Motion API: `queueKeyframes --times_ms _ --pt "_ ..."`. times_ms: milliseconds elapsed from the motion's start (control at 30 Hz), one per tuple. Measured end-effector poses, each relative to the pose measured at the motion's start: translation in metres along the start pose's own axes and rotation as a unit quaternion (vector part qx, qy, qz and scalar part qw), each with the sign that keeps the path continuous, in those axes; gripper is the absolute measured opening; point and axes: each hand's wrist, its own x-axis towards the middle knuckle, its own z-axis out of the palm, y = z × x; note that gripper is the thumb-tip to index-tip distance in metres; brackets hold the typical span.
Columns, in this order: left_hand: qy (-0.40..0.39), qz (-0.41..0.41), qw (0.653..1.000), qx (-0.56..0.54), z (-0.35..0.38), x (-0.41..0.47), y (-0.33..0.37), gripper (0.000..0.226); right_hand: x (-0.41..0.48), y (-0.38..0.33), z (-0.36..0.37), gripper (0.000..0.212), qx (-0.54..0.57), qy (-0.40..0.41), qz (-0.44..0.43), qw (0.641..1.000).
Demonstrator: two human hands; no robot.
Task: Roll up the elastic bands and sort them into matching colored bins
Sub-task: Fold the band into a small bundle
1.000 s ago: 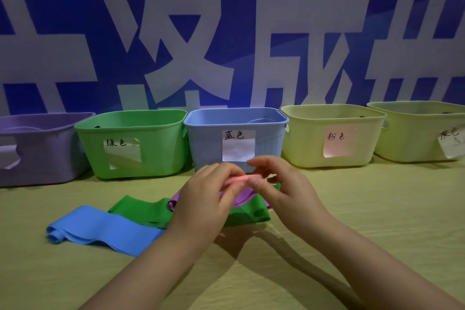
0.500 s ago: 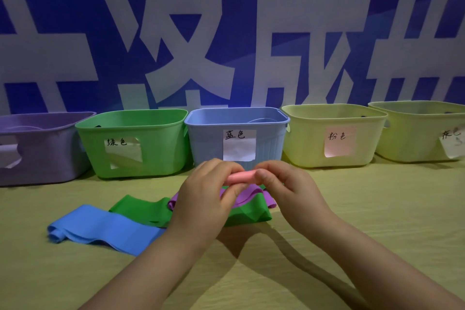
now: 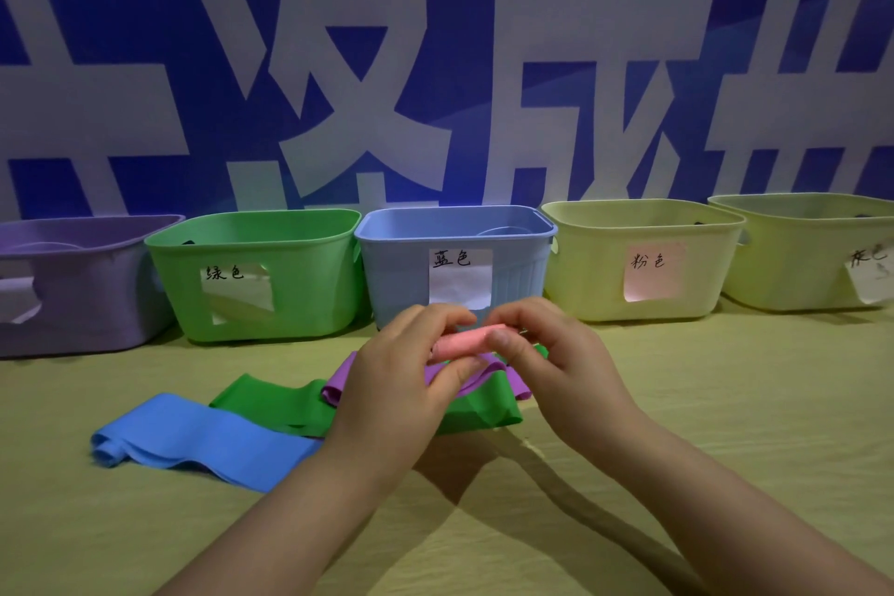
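Above the middle of the table (image 3: 725,402), just in front of the blue bin (image 3: 401,276), both hands held the pink band (image 3: 471,340), which was wound into a short, tight roll lying roughly level. The left hand (image 3: 401,382) had its fingers curled over the left end of the roll, with the thumb pressed against it from below. The right hand (image 3: 556,363) pinched the right end between bent fingers and thumb. Neither hand held anything else, and the roll was clear of the table surface. Beneath the hands, three unrolled bands lay flat on the table: the purple band (image 3: 338,385) rested on top of the green band (image 3: 275,402), and the blue band (image 3: 203,440) lay to the left of them, its right end overlapping the green band. Five bins stood in a row along the back edge, side by side: the purple bin (image 3: 82,305) at far left, then the green bin (image 3: 300,300), the blue bin, a yellow bin (image 3: 595,281) bearing a pink paper label, and a second yellow bin (image 3: 793,266) at far right, partly cut off by the frame edge. Each of the four bins from green rightward carried a handwritten paper label on its front wall. Behind the row hung a blue backdrop (image 3: 145,15) with large white characters.
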Motion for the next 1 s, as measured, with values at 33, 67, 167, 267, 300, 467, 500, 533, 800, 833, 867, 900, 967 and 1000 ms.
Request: queueKeyframes --times_ms 33,67,167,267,300,467,500,533,800,833,867,900,967,1000 --pt "0.001 0.009 1.0 0.002 -0.0008 -0.0003 0.0009 0.02 0.0001 0.0002 0.0006 0.011 -0.006 -0.006 0.0 1.0" --pt "0.002 0.017 1.0 0.005 -0.0017 -0.0005 0.0018 0.019 0.0001 0.0002 0.0009 0.014 -0.008 -0.011 0.001 1.0" --pt "0.0 0.024 1.0 0.009 -0.0026 -0.0001 0.0029 0.017 0.001 0.0022 0.0003 0.022 0.003 -0.021 0.011 1.0" --pt "0.008 0.013 1.0 0.009 -0.0017 0.0004 0.0011 0.022 0.0003 0.0012 -0.0004 0.018 0.032 -0.017 0.021 0.999" --pt "0.014 0.008 1.0 0.009 -0.0023 0.0005 0.0006 0.023 -0.0003 -0.0005 0.0 0.013 0.051 -0.015 0.026 0.998" --pt "0.029 -0.013 0.999 0.0 -0.0045 0.0012 -0.0007 0.032 -0.0019 -0.006 0.0016 0.018 0.083 -0.028 0.028 0.996" --pt "0.027 -0.011 1.0 0.001 -0.0041 0.0012 -0.0013 0.034 -0.0016 -0.0056 0.0014 0.019 0.081 -0.029 0.028 0.996" --pt "0.024 -0.008 1.0 0.003 -0.0036 0.0008 -0.002 0.036 -0.0016 -0.005 0.0012 0.019 0.082 -0.027 0.03 0.996" --pt "-0.014 -0.015 0.999 -0.046 -0.0021 -0.0001 -0.0008 0.033 -0.0006 -0.0009 0.0011 0.014 0.107 -0.005 0.067 0.992" --pt "-0.015 -0.03 0.998 -0.06 -0.0021 -0.0004 0.0 0.03 -0.0004 -0.0013 0.0008 0.014 0.114 -0.002 0.071 0.991" --pt "-0.014 -0.048 0.996 -0.074 -0.0022 -0.0006 0.0009 0.028 -0.0002 -0.0015 0.0004 0.013 0.13 0.001 0.074 0.989" --pt "-0.011 -0.069 0.994 -0.088 -0.002 -0.0007 0.0011 0.025 -0.0002 -0.0015 -0.0001 0.016 0.154 0.003 0.08 0.985" --pt "-0.004 -0.102 0.989 -0.11 -0.002 -0.0007 0.0013 0.025 -0.0005 -0.0044 -0.0023 0.024 0.222 -0.001 0.103 0.97" --pt "-0.002 -0.108 0.987 -0.115 -0.0021 -0.0004 0.0009 0.025 -0.0002 -0.0068 -0.0039 0.021 0.255 -0.007 0.115 0.96"
